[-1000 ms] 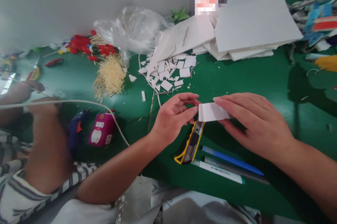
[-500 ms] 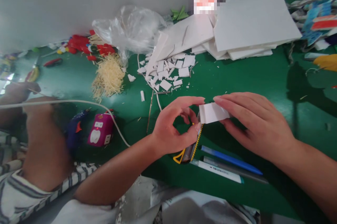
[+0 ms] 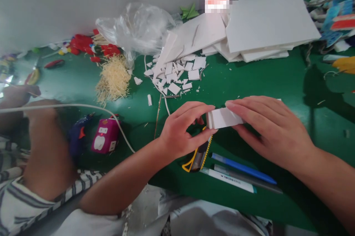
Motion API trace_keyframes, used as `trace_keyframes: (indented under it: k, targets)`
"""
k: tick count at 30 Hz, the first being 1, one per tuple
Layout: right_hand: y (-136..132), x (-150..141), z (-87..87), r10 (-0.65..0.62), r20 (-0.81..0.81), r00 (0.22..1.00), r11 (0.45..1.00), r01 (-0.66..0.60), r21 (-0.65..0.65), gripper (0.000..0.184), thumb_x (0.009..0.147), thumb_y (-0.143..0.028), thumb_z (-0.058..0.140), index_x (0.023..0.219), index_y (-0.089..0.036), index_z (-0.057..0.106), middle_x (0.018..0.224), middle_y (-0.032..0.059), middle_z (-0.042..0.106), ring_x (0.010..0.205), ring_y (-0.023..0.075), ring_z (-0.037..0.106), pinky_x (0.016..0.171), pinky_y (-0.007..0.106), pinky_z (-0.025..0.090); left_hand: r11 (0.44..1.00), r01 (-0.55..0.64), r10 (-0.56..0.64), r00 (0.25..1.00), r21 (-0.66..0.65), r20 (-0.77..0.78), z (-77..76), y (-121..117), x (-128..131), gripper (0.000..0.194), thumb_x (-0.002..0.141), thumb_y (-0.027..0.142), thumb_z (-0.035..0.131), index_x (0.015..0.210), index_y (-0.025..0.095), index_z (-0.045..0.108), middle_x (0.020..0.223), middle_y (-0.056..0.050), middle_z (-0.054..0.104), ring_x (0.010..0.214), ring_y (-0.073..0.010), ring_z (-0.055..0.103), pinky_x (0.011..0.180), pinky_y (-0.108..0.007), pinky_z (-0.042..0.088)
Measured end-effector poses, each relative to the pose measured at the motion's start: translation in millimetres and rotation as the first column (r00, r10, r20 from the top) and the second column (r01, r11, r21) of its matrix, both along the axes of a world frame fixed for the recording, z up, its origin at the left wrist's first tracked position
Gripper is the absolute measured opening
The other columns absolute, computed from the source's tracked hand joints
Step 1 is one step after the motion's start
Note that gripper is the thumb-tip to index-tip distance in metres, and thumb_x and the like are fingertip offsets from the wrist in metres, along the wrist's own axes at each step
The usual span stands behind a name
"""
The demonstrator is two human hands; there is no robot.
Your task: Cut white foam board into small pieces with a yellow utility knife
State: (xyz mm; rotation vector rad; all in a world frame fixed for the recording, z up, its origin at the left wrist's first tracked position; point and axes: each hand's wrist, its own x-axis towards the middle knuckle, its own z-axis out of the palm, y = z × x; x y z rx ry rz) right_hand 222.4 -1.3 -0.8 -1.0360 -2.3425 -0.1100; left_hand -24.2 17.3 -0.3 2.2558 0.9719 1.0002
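A small white foam piece (image 3: 223, 118) is held above the green table (image 3: 277, 77) between both my hands. My right hand (image 3: 266, 127) grips its right part, fingers laid over the top. My left hand (image 3: 184, 129) pinches its left end between thumb and forefinger. Just below the piece lies a yellow and black utility knife (image 3: 198, 156), partly hidden by my left hand. A blue pen (image 3: 244, 169) and a white marker (image 3: 229, 180) lie beside the knife.
White foam sheets (image 3: 266, 18) are stacked at the back, with cut scraps (image 3: 177, 75) in front. A clear plastic bag (image 3: 138, 29), a straw-like pile (image 3: 113, 79), a pink box (image 3: 107, 136) and a white cable (image 3: 69, 106) lie left. Another person's arm (image 3: 44, 154) rests at far left.
My left hand opened its fingers, then closed thumb and forefinger onto the left end of the white piece. My right hand and the piece have hardly moved.
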Motion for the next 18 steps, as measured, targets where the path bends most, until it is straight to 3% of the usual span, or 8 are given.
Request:
trace_keyframes:
  k: [11,15,18]
  targets:
    - [2.6,0.9,-0.8,-0.005,0.019,1.0,1.0,0.005,0.025,0.034,0.097,-0.011,0.064,0.131,-0.012,0.062,0.12,0.0134,0.08,0.109,0.0241,0.075,0.101,0.038,0.057,0.999,0.013,-0.01,0.998,0.041,-0.067,-1.8,-0.7,-2.1,0.031,0.094,0.016,0.075,0.123,0.012,0.068,0.117,-0.009,0.075,0.093,-0.0111,0.072,0.08,-0.019,0.062]
    - [3.6,5.2,-1.4,-0.054,0.023,0.998,0.998,0.054,0.032,0.039,0.096,-0.011,0.066,0.134,-0.015,0.06,0.12,0.013,0.08,0.109,0.0257,0.076,0.097,0.04,0.059,0.991,-0.075,0.09,0.986,0.108,-0.139,-0.1,2.4,-5.7,0.029,0.095,0.017,0.074,0.123,0.011,0.069,0.118,-0.01,0.075,0.089,-0.0116,0.073,0.082,-0.021,0.062]
    - [4.1,7.9,-2.4,-0.107,0.036,0.994,0.993,0.105,0.056,0.038,0.095,-0.015,0.068,0.132,-0.016,0.061,0.118,0.014,0.08,0.104,0.0277,0.077,0.088,0.041,0.061,0.972,-0.163,0.207,0.934,0.17,-0.29,-1.4,10.7,-13.3,0.03,0.096,0.015,0.07,0.125,0.009,0.069,0.12,-0.014,0.074,0.102,-0.0198,0.075,0.091,-0.031,0.064]
